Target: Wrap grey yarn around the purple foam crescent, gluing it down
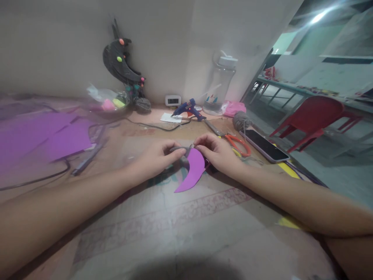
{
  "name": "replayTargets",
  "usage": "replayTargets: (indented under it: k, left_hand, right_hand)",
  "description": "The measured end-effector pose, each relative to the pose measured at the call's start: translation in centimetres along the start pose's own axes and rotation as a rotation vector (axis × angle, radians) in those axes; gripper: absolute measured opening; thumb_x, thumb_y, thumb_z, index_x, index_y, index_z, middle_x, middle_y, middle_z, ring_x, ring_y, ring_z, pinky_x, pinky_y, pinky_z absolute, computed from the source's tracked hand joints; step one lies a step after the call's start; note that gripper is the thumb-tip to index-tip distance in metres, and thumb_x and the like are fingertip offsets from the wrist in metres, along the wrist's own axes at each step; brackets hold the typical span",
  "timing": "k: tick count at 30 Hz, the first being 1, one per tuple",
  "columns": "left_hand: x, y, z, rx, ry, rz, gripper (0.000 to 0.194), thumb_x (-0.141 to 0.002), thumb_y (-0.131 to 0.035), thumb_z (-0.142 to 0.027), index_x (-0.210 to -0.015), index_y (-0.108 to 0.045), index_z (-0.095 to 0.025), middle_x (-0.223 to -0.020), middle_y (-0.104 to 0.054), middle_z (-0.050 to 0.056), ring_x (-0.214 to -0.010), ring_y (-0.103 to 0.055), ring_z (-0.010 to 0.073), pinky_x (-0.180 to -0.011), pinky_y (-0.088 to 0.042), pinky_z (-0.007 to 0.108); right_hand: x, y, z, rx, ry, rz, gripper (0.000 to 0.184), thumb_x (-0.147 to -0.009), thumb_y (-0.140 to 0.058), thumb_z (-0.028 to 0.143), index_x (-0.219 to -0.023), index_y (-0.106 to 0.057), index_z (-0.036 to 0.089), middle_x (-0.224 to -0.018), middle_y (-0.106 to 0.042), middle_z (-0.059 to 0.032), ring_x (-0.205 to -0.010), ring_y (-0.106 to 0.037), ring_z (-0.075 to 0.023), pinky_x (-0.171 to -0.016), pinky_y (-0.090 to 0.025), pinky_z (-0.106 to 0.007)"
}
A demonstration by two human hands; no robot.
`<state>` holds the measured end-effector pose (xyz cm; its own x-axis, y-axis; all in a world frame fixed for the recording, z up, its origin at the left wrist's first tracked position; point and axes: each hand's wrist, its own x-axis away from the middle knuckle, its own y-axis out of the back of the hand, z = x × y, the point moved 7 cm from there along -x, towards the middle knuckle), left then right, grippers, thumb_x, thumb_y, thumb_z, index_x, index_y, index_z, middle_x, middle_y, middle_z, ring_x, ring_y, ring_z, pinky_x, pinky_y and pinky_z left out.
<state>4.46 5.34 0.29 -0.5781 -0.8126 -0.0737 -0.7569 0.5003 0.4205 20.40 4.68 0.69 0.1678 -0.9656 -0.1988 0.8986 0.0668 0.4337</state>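
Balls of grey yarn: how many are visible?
2. One grey yarn ball lies below the dark crescent-shaped ornament; another beside the black-screened phone. More may be hidden.

The cutout (194, 167) sits between the left hand (159, 156) and right hand (220, 154). Behind, a glue gun (189, 109) apparently overlies a card (166, 117).

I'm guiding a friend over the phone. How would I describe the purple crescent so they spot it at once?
Start with the table before the gray wall, then find the left hand and right hand close together. Between them is a purple crescent tapering to a point; unlike the larger purple sheets at left, it is strongly curved.
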Motion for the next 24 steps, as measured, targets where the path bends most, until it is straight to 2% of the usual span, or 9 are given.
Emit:
replayTargets:
  k: [3,7,17,21,24]
  left_hand:
    - [0.0,0.0,0.1,0.012,-0.016,0.002,0.032,-0.088,-0.053,-0.048,-0.084,-0.063,-0.018,-0.070,-0.065,0.001,-0.061,-0.056,0.0131,-0.055,-0.041,0.024]
    - [-0.1,0.0,0.2,0.016,-0.027,0.000,0.033,-0.088,-0.053,-0.048,-0.083,-0.063,-0.017,-0.070,-0.065,0.001,-0.062,-0.056,0.0133,-0.056,-0.041,0.024]
    - [-0.1,0.1,0.5,0.025,0.025,0.004,0.033,-0.088,-0.052,-0.049,-0.082,-0.061,-0.018,-0.067,-0.065,0.001,-0.056,-0.053,0.0124,-0.048,-0.035,0.022]
    - [-0.1,0.4,0.7,0.058,0.064,-0.016,0.033,-0.087,-0.053,-0.050,-0.082,-0.060,-0.018,-0.069,-0.065,0.001,-0.059,-0.054,0.0127,-0.051,-0.036,0.023]
    - [-0.3,1.1,0.7,0.082,0.065,-0.082,0.031,-0.086,-0.055,-0.047,-0.076,-0.058,-0.018,-0.067,-0.062,-0.001,-0.060,-0.054,0.0124,-0.056,-0.038,0.024]
  right_hand:
    - [-0.3,0.3,0.0,0.060,0.091,-0.033,0.011,-0.084,-0.054,0.019,-0.094,-0.057,0.020,-0.085,-0.062,-0.0007,-0.071,-0.058,-0.0115,-0.062,-0.049,-0.025]
    - [-0.5,0.5,-0.1,0.116,0.160,-0.046,0.016,-0.083,-0.052,0.014,-0.096,-0.057,0.020,-0.089,-0.061,-0.0014,-0.080,-0.058,-0.0132,-0.069,-0.048,-0.027]
    - [0.0,0.5,1.1,0.294,0.271,-0.052,0.025,-0.077,-0.045,0.004,-0.093,-0.056,0.020,-0.078,-0.049,0.0013,-0.074,-0.051,-0.0133,-0.068,-0.043,-0.027]
    - [-0.1,1.7,2.1,0.300,0.330,-0.056,0.020,-0.083,-0.049,0.011,-0.100,-0.056,0.019,-0.081,-0.052,0.0000,-0.075,-0.052,-0.0133,-0.068,-0.043,-0.027]
    - [-0.5,2.5,2.9,0.341,0.310,0.033,0.012,-0.088,-0.054,0.022,-0.097,-0.061,0.018,-0.083,-0.062,-0.0014,-0.075,-0.057,-0.0137,-0.068,-0.044,-0.027]
